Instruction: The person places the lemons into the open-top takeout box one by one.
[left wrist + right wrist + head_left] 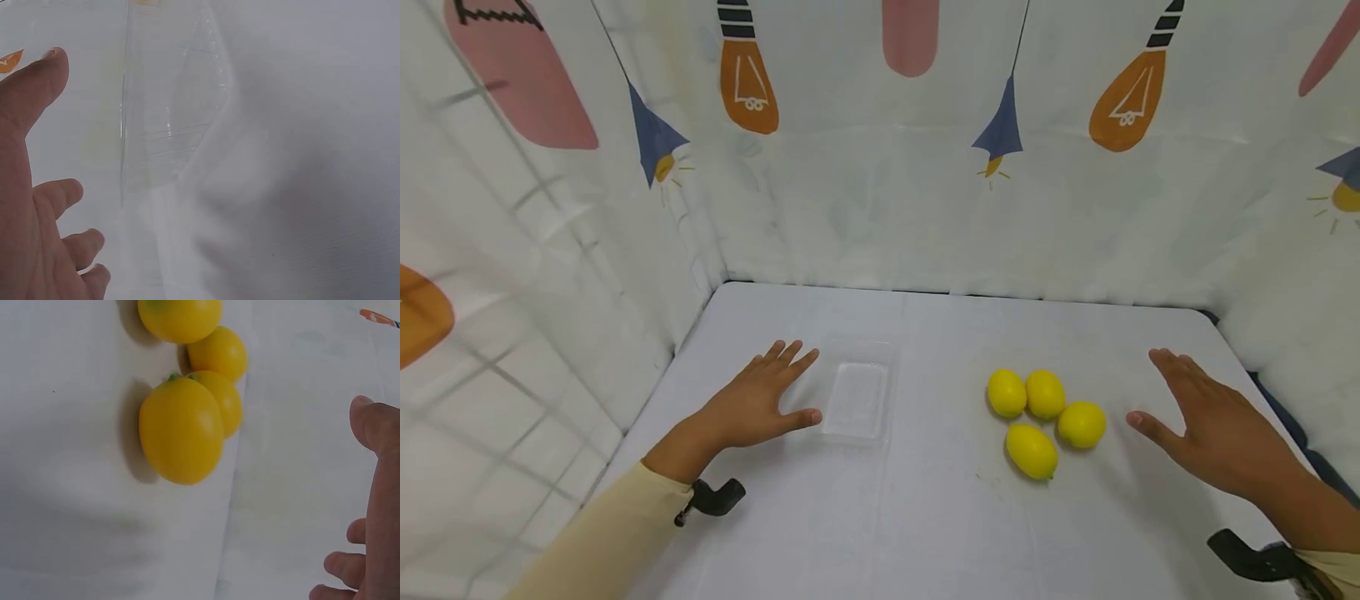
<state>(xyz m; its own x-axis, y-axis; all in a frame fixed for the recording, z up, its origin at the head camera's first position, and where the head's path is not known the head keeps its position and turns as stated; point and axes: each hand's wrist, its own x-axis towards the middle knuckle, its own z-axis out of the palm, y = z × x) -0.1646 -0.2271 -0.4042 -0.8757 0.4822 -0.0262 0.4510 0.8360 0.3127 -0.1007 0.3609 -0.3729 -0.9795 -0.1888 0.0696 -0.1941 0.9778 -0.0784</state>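
We see the clear tray [857,402] and four lemons [1047,397] together only in the head view — left hand [758,404] and right hand [1221,429] both empty, fingers extended.

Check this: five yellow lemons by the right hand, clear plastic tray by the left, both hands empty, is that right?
The count is wrong: the head view shows four yellow lemons, not five. The rest stands: they're by the right hand, the clear plastic tray is by the left hand, and both hands are empty.
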